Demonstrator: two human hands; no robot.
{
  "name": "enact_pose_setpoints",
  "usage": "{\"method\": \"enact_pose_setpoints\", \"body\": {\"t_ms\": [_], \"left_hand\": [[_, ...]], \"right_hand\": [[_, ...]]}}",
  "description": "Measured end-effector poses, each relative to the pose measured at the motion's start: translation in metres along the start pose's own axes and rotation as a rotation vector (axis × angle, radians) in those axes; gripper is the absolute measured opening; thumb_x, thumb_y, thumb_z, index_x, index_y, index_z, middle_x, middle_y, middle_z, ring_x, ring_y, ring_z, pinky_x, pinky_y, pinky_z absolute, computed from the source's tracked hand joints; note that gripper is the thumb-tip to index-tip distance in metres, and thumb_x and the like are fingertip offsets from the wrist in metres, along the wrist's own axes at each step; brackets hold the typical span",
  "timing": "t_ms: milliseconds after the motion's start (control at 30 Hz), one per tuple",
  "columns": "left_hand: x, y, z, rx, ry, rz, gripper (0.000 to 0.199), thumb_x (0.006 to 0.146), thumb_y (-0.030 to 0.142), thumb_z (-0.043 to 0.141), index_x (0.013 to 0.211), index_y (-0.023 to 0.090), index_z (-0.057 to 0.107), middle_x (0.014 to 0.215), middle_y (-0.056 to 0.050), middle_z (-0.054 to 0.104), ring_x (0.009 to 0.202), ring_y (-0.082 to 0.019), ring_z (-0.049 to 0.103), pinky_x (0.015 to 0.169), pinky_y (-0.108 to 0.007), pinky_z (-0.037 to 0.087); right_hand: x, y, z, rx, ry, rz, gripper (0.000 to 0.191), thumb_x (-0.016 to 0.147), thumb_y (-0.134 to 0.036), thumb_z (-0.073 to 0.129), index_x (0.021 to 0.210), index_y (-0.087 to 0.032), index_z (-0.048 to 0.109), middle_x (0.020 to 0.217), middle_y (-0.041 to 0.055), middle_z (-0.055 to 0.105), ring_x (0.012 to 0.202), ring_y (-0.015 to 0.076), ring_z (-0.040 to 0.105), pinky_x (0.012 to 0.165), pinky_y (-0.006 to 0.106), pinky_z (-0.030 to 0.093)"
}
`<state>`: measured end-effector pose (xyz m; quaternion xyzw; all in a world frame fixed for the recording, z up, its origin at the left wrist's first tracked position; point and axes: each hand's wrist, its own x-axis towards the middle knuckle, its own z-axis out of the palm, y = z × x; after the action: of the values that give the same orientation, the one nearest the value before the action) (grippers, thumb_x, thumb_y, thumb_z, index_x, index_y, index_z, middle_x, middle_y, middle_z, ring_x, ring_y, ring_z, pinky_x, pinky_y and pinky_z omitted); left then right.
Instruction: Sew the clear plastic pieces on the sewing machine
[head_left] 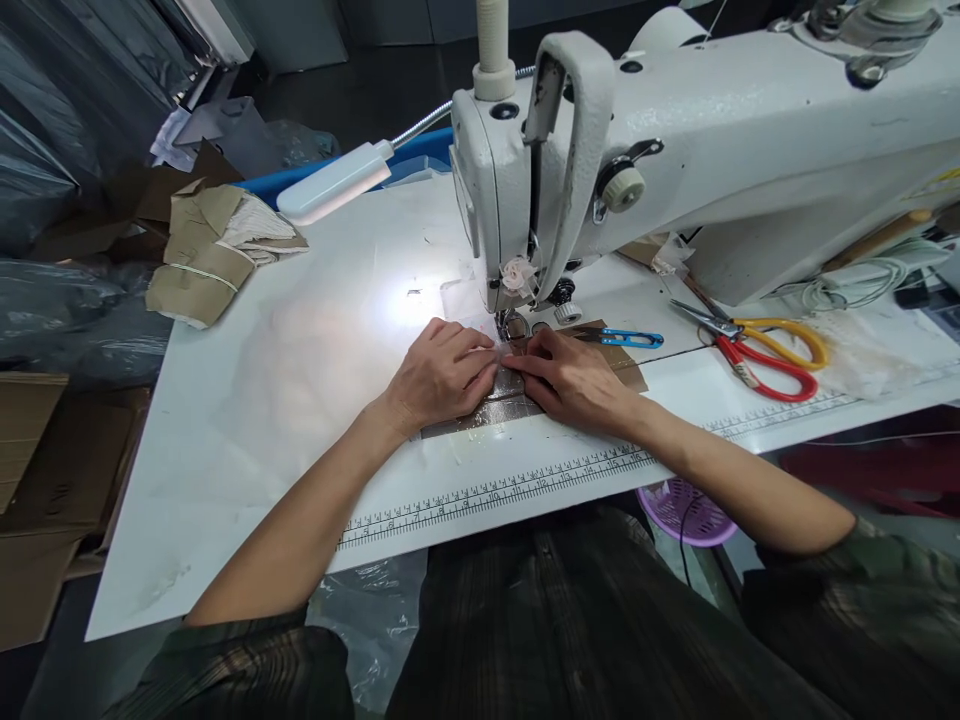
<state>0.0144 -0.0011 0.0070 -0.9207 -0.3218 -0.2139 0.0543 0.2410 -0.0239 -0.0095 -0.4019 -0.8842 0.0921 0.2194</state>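
Both hands meet just in front of the needle area of a white sewing machine [501, 180]. My left hand [444, 372] rests on the bed with its fingers curled and pressed together at a thin whitish piece [502, 353]. From the other side, my right hand [574, 378] pinches at the same piece with thumb and forefinger. Most of this piece is hidden by the fingers. Beneath the hands lies a taped brown plate [510, 408]. Blue thread snips [630, 339] lie just beyond my right hand. The presser foot [502, 322] is close above the fingertips.
Scissors [780, 355] with red and yellow handles lie at the right. A lit lamp [337, 183] hangs over the white table [225, 440]. A tied brown paper bundle [202, 260] sits at the back left. A ruler strip [495, 496] runs along the front edge, above a purple basket [688, 512].
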Motion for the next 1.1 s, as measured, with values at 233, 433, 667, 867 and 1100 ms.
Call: {"method": "enact_pose_setpoints", "body": {"t_ms": [233, 433, 667, 867, 1100], "left_hand": [[-0.0010, 0.0008, 0.0007, -0.110, -0.081, 0.123, 0.021, 0.093, 0.023, 0.052, 0.088, 0.020, 0.072, 0.095, -0.005, 0.076, 0.079, -0.019, 0.065, 0.079, -0.040, 0.046], [-0.0022, -0.0017, 0.0027, -0.141, -0.011, 0.150, 0.017, 0.091, 0.021, 0.056, 0.089, 0.019, 0.073, 0.092, -0.004, 0.075, 0.077, -0.018, 0.065, 0.075, -0.037, 0.048], [-0.0029, -0.0027, 0.0026, -0.162, 0.011, 0.167, 0.017, 0.089, 0.026, 0.058, 0.091, 0.017, 0.073, 0.088, -0.005, 0.073, 0.073, -0.018, 0.063, 0.071, -0.036, 0.047], [-0.0029, -0.0016, 0.0001, -0.180, -0.030, 0.127, 0.019, 0.089, 0.027, 0.057, 0.090, 0.018, 0.073, 0.088, -0.005, 0.072, 0.073, -0.017, 0.061, 0.073, -0.037, 0.046], [-0.0030, -0.0015, -0.0036, -0.119, -0.073, 0.138, 0.023, 0.090, 0.027, 0.054, 0.095, 0.017, 0.074, 0.092, -0.006, 0.071, 0.073, -0.017, 0.058, 0.079, -0.038, 0.045]], "right_hand": [[0.0000, 0.0015, 0.0007, 0.002, 0.004, -0.010, 0.035, 0.095, -0.019, 0.045, 0.119, -0.020, 0.070, 0.102, 0.0108, 0.057, 0.087, 0.0215, 0.054, 0.079, 0.038, 0.048], [-0.0002, 0.0018, -0.0007, 0.007, -0.007, -0.006, 0.035, 0.095, -0.019, 0.045, 0.118, -0.020, 0.071, 0.103, 0.0113, 0.057, 0.088, 0.0222, 0.055, 0.080, 0.038, 0.048], [0.0005, 0.0018, -0.0008, 0.007, -0.003, -0.007, 0.035, 0.096, -0.021, 0.045, 0.121, -0.021, 0.070, 0.103, 0.0115, 0.058, 0.087, 0.0224, 0.056, 0.078, 0.038, 0.050], [0.0005, 0.0019, -0.0002, 0.008, 0.025, -0.021, 0.035, 0.097, -0.023, 0.045, 0.120, -0.018, 0.071, 0.102, 0.0126, 0.058, 0.088, 0.0227, 0.058, 0.079, 0.038, 0.051], [0.0028, -0.0009, -0.0022, -0.042, -0.001, -0.002, 0.037, 0.098, -0.023, 0.044, 0.126, -0.020, 0.067, 0.101, 0.0116, 0.059, 0.086, 0.0219, 0.058, 0.078, 0.038, 0.052]]}}
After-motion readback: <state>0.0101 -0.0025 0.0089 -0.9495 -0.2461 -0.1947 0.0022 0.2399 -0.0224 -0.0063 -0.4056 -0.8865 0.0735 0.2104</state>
